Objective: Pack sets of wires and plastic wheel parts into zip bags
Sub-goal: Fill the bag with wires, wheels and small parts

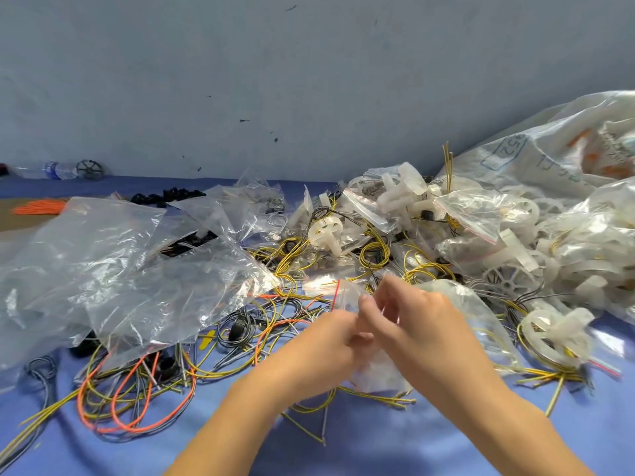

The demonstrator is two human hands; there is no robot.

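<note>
surface: blue cloth over the table [347, 444], strewn with wire and plastic from edge to edge
background: plain blue-grey wall [240, 80] with a few dark marks
hands: two, both bare, meeting just in front of the person at the middle of the table
left hand [319, 345]: comes in from below, back of the hand up, fingers curled inward and pinching the near side of the bag
right hand [422, 324]: comes in from the lower right, thumb and curled fingers pinching the bag's top edge, fingertips touching the left hand's; motion blur hides the finer grip
small zip bag [343, 292]: one, clear with a red strip at its mouth, held between the two hands above the wires; its contents cannot be made out
large clear bags [120, 269]: crumpled and overlapping at left, at least three, exact count unclear
packed bags [481, 214]: a heap at right, too many to count, white wheels and yellow wire inside
white sack [549, 149]: one, printed, behind the heap
loose white wheels: one [326, 231] beyond the hands, one [556, 328] right of the right hand
orange wire loops [137, 400]: two, lower left, among yellow and grey wires
water bottle [51, 170]: one, lying at the far left by the wall, one dark wheel [90, 169] just beside it
</note>
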